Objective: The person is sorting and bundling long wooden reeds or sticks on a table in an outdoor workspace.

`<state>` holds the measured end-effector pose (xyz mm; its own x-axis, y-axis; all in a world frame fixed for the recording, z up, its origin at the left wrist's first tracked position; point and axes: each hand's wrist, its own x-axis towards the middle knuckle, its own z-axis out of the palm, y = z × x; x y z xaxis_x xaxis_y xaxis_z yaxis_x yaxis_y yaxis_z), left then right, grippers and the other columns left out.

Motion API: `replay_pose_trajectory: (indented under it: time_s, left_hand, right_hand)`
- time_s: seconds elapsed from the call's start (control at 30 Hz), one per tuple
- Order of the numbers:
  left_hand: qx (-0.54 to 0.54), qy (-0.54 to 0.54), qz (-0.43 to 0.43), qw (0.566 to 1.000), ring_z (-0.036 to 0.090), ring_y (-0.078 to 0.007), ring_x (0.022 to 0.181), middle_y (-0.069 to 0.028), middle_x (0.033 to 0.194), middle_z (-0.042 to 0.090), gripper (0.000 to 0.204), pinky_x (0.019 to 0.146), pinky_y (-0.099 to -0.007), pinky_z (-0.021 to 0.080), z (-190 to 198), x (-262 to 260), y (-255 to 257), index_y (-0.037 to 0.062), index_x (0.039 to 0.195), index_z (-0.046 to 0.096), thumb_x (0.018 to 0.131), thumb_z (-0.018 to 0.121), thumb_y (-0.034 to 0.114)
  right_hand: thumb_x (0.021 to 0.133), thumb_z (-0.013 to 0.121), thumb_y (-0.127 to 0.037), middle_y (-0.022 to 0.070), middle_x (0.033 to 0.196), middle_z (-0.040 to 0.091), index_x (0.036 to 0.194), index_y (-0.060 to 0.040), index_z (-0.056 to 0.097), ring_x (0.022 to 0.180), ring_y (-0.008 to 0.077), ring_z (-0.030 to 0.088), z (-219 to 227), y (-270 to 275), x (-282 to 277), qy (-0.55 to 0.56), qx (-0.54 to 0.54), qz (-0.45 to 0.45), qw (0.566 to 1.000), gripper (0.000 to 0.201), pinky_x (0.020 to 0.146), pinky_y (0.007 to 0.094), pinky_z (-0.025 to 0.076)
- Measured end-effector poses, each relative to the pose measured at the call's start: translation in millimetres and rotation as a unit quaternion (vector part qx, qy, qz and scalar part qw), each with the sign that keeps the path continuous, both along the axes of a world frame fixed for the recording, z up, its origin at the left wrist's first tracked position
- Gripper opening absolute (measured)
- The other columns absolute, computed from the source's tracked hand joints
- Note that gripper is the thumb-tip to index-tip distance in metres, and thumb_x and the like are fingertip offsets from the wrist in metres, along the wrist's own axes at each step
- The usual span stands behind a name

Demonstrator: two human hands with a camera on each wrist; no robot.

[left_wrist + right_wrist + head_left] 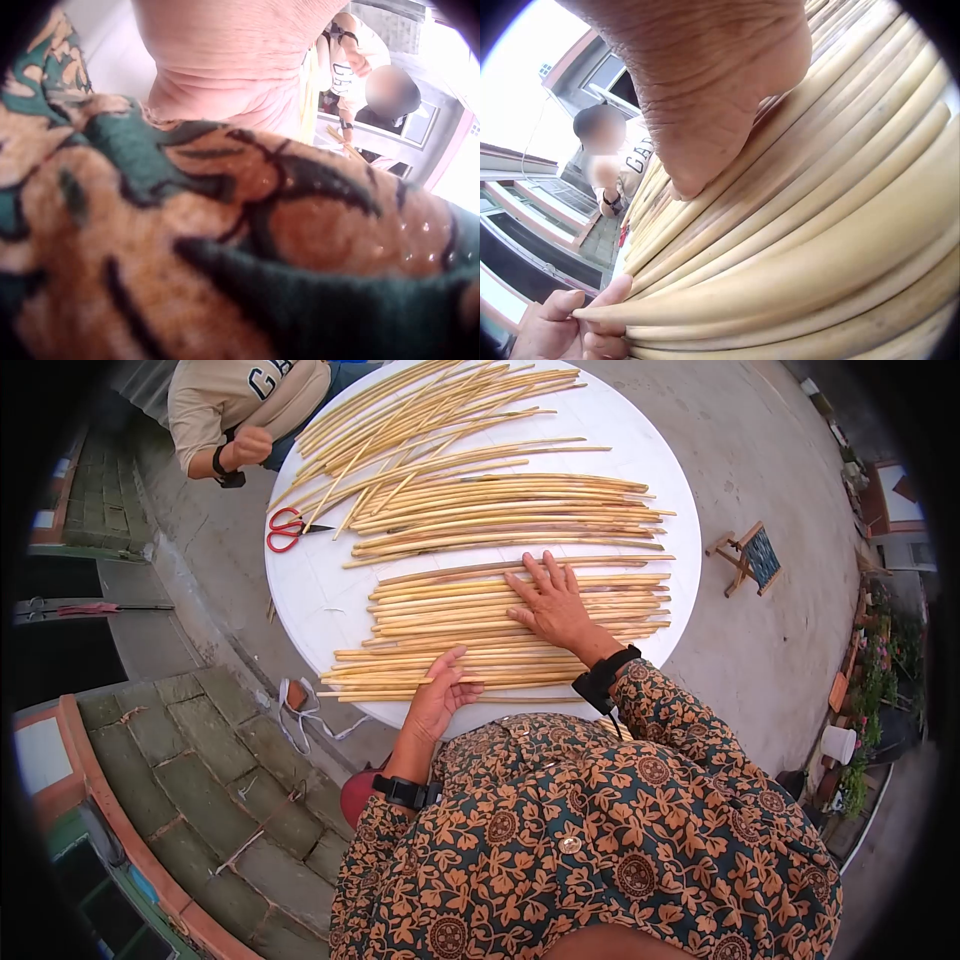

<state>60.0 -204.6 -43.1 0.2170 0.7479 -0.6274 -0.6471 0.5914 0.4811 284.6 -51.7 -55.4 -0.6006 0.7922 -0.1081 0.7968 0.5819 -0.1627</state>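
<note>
A row of long, pale yellow sticks [410, 600] lies side by side on the near part of a round white table [305, 595]. My right hand [555, 605] rests palm down across the row with its fingers spread. Lower and to the left, my left hand [432, 700] is at the near sticks. In the right wrist view its thumb and fingers pinch one stick [727, 292] near a narrow end. My sleeve [150, 262] fills most of the left wrist view and hides the left fingers there.
Beyond the row lie a second row of sticks [500, 520] and a loose crossed pile [420, 410]. Red-handled scissors [285, 530] sit at the table's left side. Another person [240, 410] is at the far left edge. A folding stool [750, 558] stands right of the table.
</note>
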Motion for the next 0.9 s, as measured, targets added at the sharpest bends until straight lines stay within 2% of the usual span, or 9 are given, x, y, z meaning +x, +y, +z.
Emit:
replay_pose_trajectory:
  time_s: [0.2, 0.33, 0.4, 0.5, 0.53, 0.57, 0.67, 0.9]
  left_hand:
    - [0.003, 0.014, -0.039, 0.999, 0.066, -0.0178, 0.082, -0.0099, 0.095, 0.065, 0.045, 0.071, -0.0272, 0.053, 9, -2, 13, 0.0071, 0.136, 0.038, 0.093, 0.049, 0.017]
    - [0.017, -0.007, -0.037, 0.999, 0.066, -0.018, 0.081, -0.0096, 0.094, 0.064, 0.044, 0.07, -0.0274, 0.053, 6, 3, 24, 0.0052, 0.135, 0.041, 0.093, 0.049, 0.016]
    - [0.016, 0.018, -0.052, 0.998, 0.066, -0.0184, 0.079, -0.0096, 0.093, 0.064, 0.042, 0.07, -0.0281, 0.053, 8, 10, 29, 0.0044, 0.133, 0.042, 0.094, 0.05, 0.017]
    - [0.021, 0.027, -0.058, 0.998, 0.066, -0.0188, 0.078, -0.0093, 0.092, 0.064, 0.04, 0.069, -0.0289, 0.054, 10, 16, 31, 0.0038, 0.131, 0.044, 0.094, 0.05, 0.018]
    - [0.023, 0.026, -0.057, 0.998, 0.066, -0.0189, 0.078, -0.0092, 0.092, 0.064, 0.04, 0.069, -0.0291, 0.054, 11, 17, 30, 0.0037, 0.131, 0.044, 0.094, 0.051, 0.019]
    - [0.024, 0.028, -0.053, 0.998, 0.066, -0.019, 0.078, -0.009, 0.091, 0.064, 0.04, 0.069, -0.0294, 0.054, 11, 18, 30, 0.0037, 0.13, 0.044, 0.095, 0.051, 0.02]
    - [0.032, 0.025, -0.054, 0.998, 0.066, -0.0194, 0.078, -0.009, 0.091, 0.063, 0.039, 0.069, -0.0299, 0.054, 11, 18, 30, 0.0038, 0.13, 0.044, 0.095, 0.05, 0.019]
    - [0.038, 0.016, -0.036, 0.998, 0.066, -0.0201, 0.078, -0.0096, 0.092, 0.063, 0.038, 0.07, -0.0303, 0.054, 9, 9, 24, 0.0035, 0.129, 0.045, 0.095, 0.05, 0.019]
  right_hand:
    - [0.09, 0.046, -0.054, 0.0096, 0.152, 0.023, 0.137, -0.0259, 0.044, 0.14, 0.0368, 0.014, 12, 1, -4, 0.021, -0.009, -0.012, 1.0, 0.055, 0.11, 0.0567, 0.015]
    - [0.09, 0.048, -0.052, 0.0104, 0.149, 0.029, 0.136, -0.0253, 0.046, 0.139, 0.0363, 0.018, 24, 37, -7, 0.07, 0.049, -0.021, 0.996, 0.053, 0.109, 0.0531, 0.018]
    - [0.091, 0.048, -0.051, 0.0111, 0.147, 0.032, 0.136, -0.0254, 0.046, 0.139, 0.0362, 0.019, 27, 62, -10, 0.08, 0.079, -0.028, 0.993, 0.052, 0.109, 0.0517, 0.019]
    - [0.091, 0.045, -0.054, 0.0122, 0.151, 0.025, 0.139, -0.0275, 0.042, 0.14, 0.0367, 0.016, 21, 80, -13, 0.027, 0.015, -0.057, 0.998, 0.055, 0.111, 0.0545, 0.013]
    - [0.091, 0.044, -0.055, 0.0123, 0.151, 0.024, 0.14, -0.028, 0.04, 0.14, 0.0369, 0.015, 17, 81, -12, 0.009, -0.005, -0.064, 0.998, 0.056, 0.111, 0.0552, 0.012]
    - [0.091, 0.041, -0.056, 0.0113, 0.152, 0.021, 0.141, -0.0292, 0.037, 0.141, 0.0372, 0.012, 13, 78, -10, 0.019, 0.02, -0.051, 0.998, 0.057, 0.111, 0.0578, 0.008]
    - [0.091, 0.041, -0.056, 0.0104, 0.153, 0.02, 0.142, -0.0296, 0.037, 0.141, 0.0371, 0.011, 17, 61, -6, -0.003, 0.035, -0.026, 0.999, 0.057, 0.11, 0.0591, 0.008]
    - [0.09, 0.045, -0.055, 0.01, 0.152, 0.021, 0.139, -0.0256, 0.042, 0.141, 0.0365, 0.012, 17, 26, -5, 0.028, 0.04, -0.001, 0.999, 0.057, 0.109, 0.0606, 0.01]
